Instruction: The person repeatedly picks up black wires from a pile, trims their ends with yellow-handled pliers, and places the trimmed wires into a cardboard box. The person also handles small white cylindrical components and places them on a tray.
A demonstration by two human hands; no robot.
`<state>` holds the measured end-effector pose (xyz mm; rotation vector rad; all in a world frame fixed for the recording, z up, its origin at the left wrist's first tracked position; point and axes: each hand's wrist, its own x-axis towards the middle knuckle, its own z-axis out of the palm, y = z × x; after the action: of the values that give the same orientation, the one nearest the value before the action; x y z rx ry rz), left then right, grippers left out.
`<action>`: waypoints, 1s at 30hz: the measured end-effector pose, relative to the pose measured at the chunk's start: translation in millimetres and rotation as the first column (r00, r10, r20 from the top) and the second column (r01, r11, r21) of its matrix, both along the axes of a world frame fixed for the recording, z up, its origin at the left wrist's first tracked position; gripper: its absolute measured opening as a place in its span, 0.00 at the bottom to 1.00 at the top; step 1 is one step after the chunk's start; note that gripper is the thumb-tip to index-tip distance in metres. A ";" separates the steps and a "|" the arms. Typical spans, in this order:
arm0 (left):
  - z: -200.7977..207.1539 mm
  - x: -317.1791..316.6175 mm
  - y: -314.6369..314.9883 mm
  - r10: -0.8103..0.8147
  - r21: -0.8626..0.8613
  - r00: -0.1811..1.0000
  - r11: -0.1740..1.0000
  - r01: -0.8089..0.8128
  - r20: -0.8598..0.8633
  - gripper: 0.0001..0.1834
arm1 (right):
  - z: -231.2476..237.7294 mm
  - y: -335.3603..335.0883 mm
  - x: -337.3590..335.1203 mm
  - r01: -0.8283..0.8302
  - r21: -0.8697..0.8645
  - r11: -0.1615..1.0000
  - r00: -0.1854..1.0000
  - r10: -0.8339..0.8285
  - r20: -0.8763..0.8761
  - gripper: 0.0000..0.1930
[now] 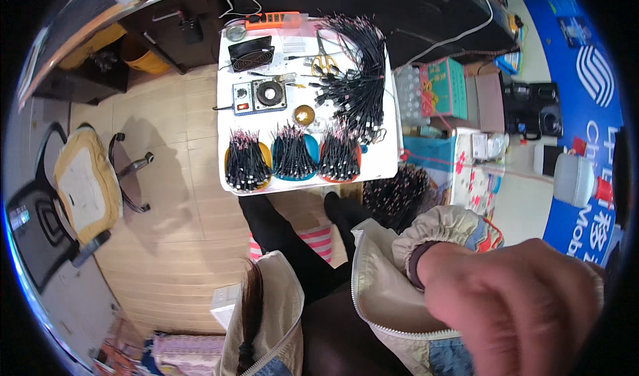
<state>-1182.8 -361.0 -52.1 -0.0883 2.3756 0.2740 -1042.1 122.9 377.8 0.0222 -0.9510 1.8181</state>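
My right hand [512, 303] is raised close at the lower right, large and a little blurred. Its fingers look curled downward; the fingertips and anything in them are hidden. A beige sleeve with a gathered cuff [439, 233] surrounds the wrist. My left hand is out of sight. Beyond my knees stands a white table [299, 184]. Along its near edge, bundles of short black cables [246, 163] sit in yellow, blue and orange trays. A larger heap of black cables [356, 76] covers the table's right side. Neither the table nor the cables touch my hand.
On the table are a soldering station-like control box [241, 99], a black fan [253, 56], yellow-handled scissors [324, 64] and an orange power strip [273, 21]. An office chair [86, 183] stands left. More cables [396, 196] lie below the table's right corner; boxes [444, 88] crowd the right.
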 end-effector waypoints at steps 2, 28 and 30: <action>2.0 -37.4 55.5 -0.245 0.074 0.969 0.967 0.242 0.032 0.19 | 0.2 5.7 -10.1 0.037 -0.007 0.999 0.999 -0.037 -0.018 0.08; -245.9 59.6 220.6 -0.952 0.074 0.265 0.279 0.958 0.153 0.12 | -546.2 -159.1 168.6 -0.426 -0.510 0.748 0.146 0.613 0.777 0.17; -252.8 57.5 225.0 -0.953 0.088 0.260 0.276 0.957 0.155 0.12 | -541.5 -146.5 166.8 -0.373 -0.574 0.729 0.181 0.664 0.726 0.16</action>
<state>-1125.3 -136.1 -304.9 1.2813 1.7982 -0.3715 -875.3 -23.6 -163.6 -1.1142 -1.5737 2.6815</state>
